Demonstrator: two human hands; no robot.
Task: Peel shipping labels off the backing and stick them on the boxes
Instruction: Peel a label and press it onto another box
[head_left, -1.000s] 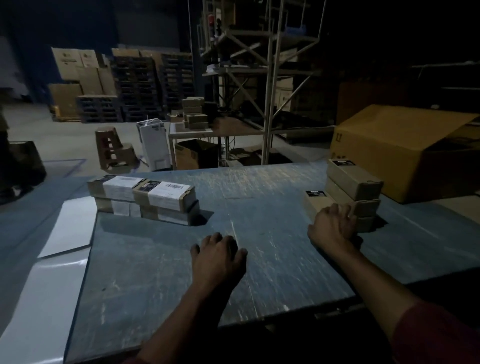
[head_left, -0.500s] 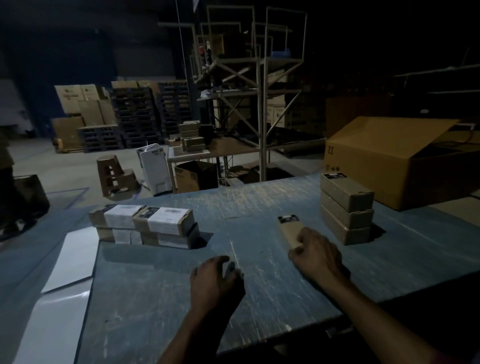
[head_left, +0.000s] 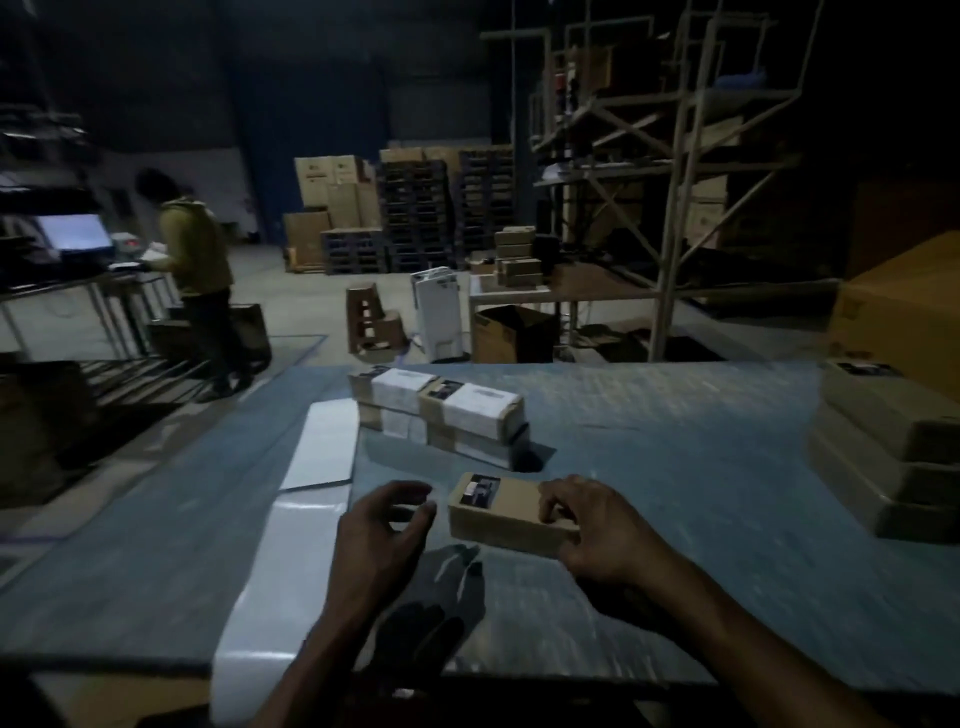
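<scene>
- Nearest, the right hand grips a small brown box at its right end, fingers curled over the top and thumb at the near side; the box lies flat on the blue-grey surface.
- Just to the left of that box, the left hand hovers with fingers and thumb loosely curved toward each other, holding nothing; a narrow gap separates its fingertips from the box's left end.
- A dark printed patch sits on the box top at the end nearest the left hand; the rest of the top is bare cardboard.
- Left of the left hand, a long white strip of label backing runs along the surface edge toward the person, with another white sheet lying beyond it.
- Beyond both hands stands a stack of labelled boxes, two layers high, white labels wrapped over their tops and sides.
- Far to the right of the right hand rises a stack of plain boxes, three high, blurred.
- A large open carton stands behind that stack; its contents cannot be seen.
- Farther off: metal racking, stacked cartons and pallets, and a person in a yellow top at a table with a lit screen.
</scene>
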